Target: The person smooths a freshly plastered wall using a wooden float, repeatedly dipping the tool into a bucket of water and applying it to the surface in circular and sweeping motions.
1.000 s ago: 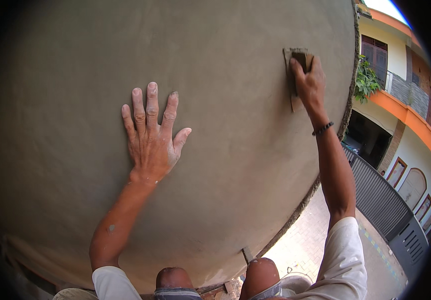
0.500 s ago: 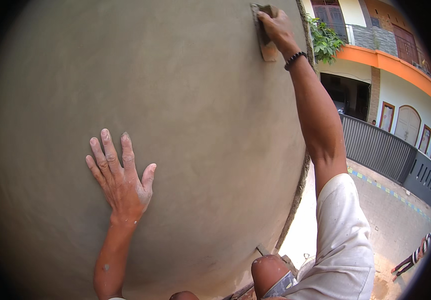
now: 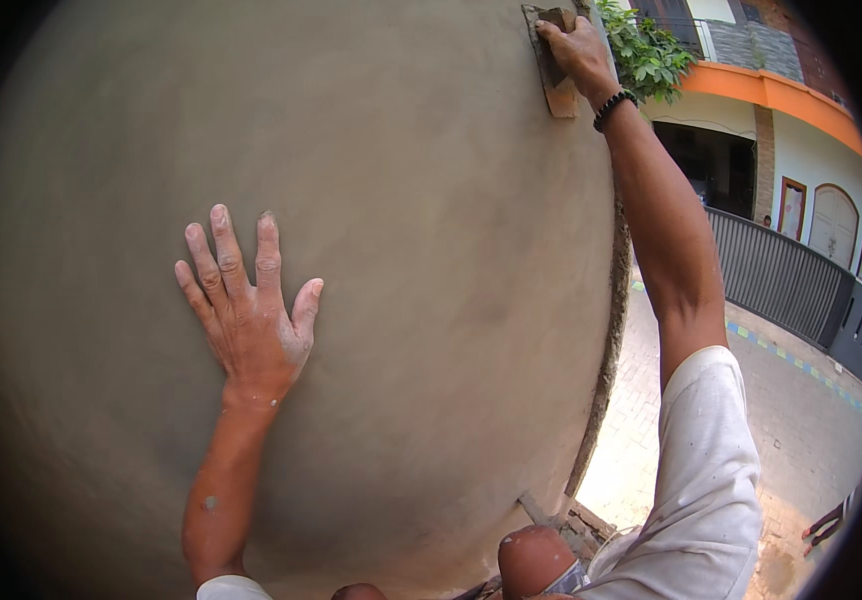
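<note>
My left hand (image 3: 251, 305) lies open on the grey plastered wall (image 3: 411, 250), fingers spread and dusted with pale powder. My right hand (image 3: 576, 60) grips the dark handle of a flat plastering float (image 3: 561, 98), held against the wall high at the right, close to the rough edge (image 3: 603, 380) of the plaster. A dark beaded bracelet circles that wrist. My knee (image 3: 533, 560), speckled with grey, shows below.
Beyond the wall's edge lie a paved street (image 3: 791, 410), a grey gate (image 3: 771, 270), a house with an orange band (image 3: 781, 95) and leafy branches (image 3: 646, 60). Rubble and a bar (image 3: 531, 505) sit below. Someone's leg (image 3: 826, 525) shows at the lower right.
Since a second ago my right hand and the float have moved up the wall along its edge. The view has shifted, showing more street and a person at right. My left hand remains spread on the wall.
</note>
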`<state>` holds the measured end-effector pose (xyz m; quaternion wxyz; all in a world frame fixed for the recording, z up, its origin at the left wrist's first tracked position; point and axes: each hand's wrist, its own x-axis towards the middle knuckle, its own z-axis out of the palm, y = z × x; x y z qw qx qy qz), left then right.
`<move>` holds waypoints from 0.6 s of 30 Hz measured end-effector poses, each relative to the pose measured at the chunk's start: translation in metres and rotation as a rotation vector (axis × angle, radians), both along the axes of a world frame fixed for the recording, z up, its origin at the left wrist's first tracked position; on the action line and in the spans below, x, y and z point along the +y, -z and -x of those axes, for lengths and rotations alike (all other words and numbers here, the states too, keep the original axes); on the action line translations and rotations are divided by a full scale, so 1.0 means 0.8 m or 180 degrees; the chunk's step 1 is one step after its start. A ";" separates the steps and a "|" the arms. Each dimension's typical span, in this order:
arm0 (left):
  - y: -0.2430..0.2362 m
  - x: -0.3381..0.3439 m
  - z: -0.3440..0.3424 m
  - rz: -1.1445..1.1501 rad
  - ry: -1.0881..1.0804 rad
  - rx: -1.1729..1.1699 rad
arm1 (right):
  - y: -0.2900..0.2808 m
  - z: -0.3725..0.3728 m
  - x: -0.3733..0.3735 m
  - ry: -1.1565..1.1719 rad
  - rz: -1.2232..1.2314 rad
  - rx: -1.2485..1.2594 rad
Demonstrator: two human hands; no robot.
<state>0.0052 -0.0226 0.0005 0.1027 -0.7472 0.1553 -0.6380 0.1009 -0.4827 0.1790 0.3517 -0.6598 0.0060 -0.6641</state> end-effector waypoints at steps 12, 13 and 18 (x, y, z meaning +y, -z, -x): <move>0.009 -0.013 -0.009 0.0028 -0.0208 -0.0103 | -0.039 0.026 -0.007 -0.0536 -0.0275 -0.0113; 0.007 -0.019 -0.011 0.0059 -0.0170 -0.0097 | -0.029 0.025 -0.017 -0.0722 -0.0185 -0.0255; 0.007 -0.005 -0.010 -0.0011 -0.0251 -0.0032 | 0.087 -0.003 0.048 -0.0237 0.0088 0.0198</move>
